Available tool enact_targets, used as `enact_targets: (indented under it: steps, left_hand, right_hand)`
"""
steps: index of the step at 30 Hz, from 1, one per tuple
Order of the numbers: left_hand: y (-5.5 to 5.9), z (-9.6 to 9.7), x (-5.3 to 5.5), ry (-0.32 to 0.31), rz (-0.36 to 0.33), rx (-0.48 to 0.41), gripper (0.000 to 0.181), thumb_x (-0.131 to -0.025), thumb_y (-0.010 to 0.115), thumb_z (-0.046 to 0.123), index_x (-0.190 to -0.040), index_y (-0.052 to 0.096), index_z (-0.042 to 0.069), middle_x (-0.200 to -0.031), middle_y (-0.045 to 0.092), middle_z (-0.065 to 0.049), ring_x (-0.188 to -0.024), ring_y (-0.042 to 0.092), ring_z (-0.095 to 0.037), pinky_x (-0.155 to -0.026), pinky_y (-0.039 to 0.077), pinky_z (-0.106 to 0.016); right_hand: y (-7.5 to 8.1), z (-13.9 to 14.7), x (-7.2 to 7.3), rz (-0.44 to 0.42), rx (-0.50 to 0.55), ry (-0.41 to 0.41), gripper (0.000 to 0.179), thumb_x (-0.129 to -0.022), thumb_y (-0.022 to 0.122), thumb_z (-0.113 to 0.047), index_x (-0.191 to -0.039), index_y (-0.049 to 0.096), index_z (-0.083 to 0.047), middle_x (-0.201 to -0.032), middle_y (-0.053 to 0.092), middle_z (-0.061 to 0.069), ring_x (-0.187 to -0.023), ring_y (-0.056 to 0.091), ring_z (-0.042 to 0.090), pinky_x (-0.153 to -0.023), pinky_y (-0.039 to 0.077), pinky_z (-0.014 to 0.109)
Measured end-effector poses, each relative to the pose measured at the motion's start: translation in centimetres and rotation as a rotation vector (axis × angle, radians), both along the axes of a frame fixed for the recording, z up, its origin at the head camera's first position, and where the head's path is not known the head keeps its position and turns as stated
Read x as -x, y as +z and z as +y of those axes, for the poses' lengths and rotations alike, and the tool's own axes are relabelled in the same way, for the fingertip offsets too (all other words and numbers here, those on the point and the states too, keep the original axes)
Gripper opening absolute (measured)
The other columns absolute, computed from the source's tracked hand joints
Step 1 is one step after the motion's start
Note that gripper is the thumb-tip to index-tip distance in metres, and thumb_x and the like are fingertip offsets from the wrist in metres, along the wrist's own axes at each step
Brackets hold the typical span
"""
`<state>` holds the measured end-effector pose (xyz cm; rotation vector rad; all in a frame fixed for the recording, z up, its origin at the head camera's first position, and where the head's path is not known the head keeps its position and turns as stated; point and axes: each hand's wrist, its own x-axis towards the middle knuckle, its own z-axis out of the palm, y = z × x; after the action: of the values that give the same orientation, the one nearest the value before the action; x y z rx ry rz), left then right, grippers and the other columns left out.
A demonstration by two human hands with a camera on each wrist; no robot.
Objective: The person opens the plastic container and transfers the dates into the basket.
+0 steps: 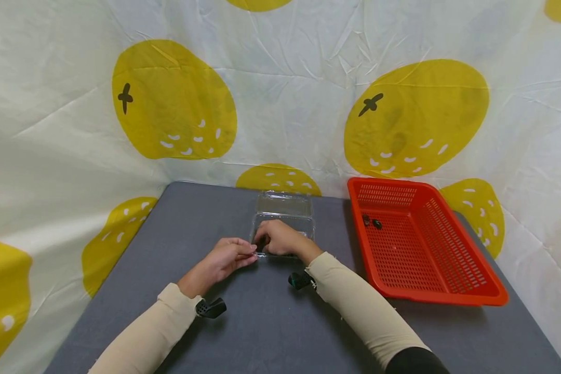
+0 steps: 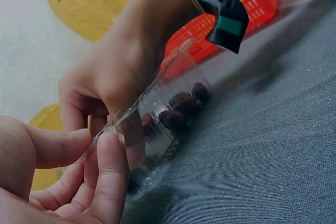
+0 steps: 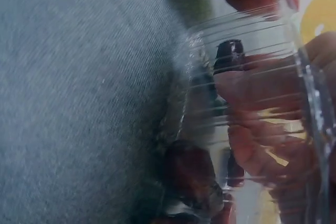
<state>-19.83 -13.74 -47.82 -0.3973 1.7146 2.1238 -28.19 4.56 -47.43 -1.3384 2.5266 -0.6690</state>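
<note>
A hinged clear plastic box (image 1: pixel 284 205) stands at the middle of the table with its lid open toward the back. Between thumb and fingers, my left hand (image 1: pixel 229 257) pinches the front left rim of the box. My right hand (image 1: pixel 282 238) reaches down into the box with bent fingers. Through the ribbed wall, in the right wrist view, one dark date (image 3: pixel 230 56) shows right at its fingertips; whether they grip it, I cannot tell. Several wrinkled, reddish-brown dates (image 2: pixel 176 121) lie along the bottom. Two dark dates (image 1: pixel 377 224) lie in the red basket (image 1: pixel 374 270).
The basket, with slotted sides, stands right of the box, beside my right forearm. Grey cloth (image 1: pixel 257 327) covers the table. A white curtain (image 1: pixel 290 119) with yellow fruit prints hangs close behind the table and along its sides. A black camera (image 1: pixel 210 308) sits at each wrist.
</note>
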Motion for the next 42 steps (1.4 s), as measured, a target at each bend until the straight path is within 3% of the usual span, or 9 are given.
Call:
enact_targets:
  steps: [11,19,26,34,42]
  left_hand:
    - [-0.1,0.0,0.1,-0.003,-0.001,0.025,0.01,-0.098,0.067,-0.003,-0.09,0.067,0.003,-0.085,0.066,-0.004,-0.076,0.071,-0.012,-0.073,0.064,-0.023]
    - [0.1,0.1,-0.1,-0.007,-0.006,0.045,0.009,-0.098,0.067,-0.003,-0.091,0.067,0.003,-0.086,0.066,-0.005,-0.078,0.071,-0.012,-0.074,0.065,-0.024]
    - [-0.2,0.1,-0.1,-0.012,0.01,0.026,0.01,-0.098,0.067,-0.003,-0.09,0.066,0.003,-0.088,0.067,-0.005,-0.078,0.07,-0.011,-0.075,0.065,-0.023]
    - [-0.2,0.0,0.1,-0.011,0.005,0.009,0.011,-0.098,0.067,-0.003,-0.089,0.066,0.003,-0.088,0.07,-0.006,-0.076,0.071,-0.011,-0.073,0.065,-0.023]
    - [-0.3,0.0,0.1,-0.003,-0.005,-0.003,0.011,-0.097,0.067,-0.005,-0.089,0.065,0.002,-0.085,0.069,-0.006,-0.075,0.071,-0.011,-0.072,0.065,-0.024]
  right_hand:
    - [-0.2,-0.2,0.0,0.134,-0.037,0.007,0.022,-0.081,0.081,-0.002,-0.098,0.08,-0.016,-0.101,0.068,0.001,-0.094,0.06,0.019,-0.088,0.055,0.036]
    - [-0.5,0.0,0.0,0.081,-0.053,-0.045,0.019,-0.085,0.082,-0.008,-0.101,0.079,-0.019,-0.103,0.075,-0.004,-0.096,0.059,0.015,-0.089,0.055,0.035]
    - [-0.4,0.6,0.2,0.108,-0.061,-0.039,0.018,-0.086,0.085,-0.016,-0.104,0.081,-0.018,-0.104,0.075,-0.003,-0.101,0.063,0.018,-0.095,0.056,0.037]
    - [0.5,1.8,0.4,-0.013,0.074,-0.079,0.017,-0.081,0.088,-0.009,-0.096,0.078,-0.008,-0.097,0.076,0.004,-0.086,0.069,0.015,-0.08,0.06,0.028]
    - [1.9,3.3,0.6,-0.196,0.155,-0.142,0.021,-0.084,0.086,-0.006,-0.104,0.081,-0.005,-0.094,0.08,0.008,-0.08,0.07,0.009,-0.074,0.06,0.024]
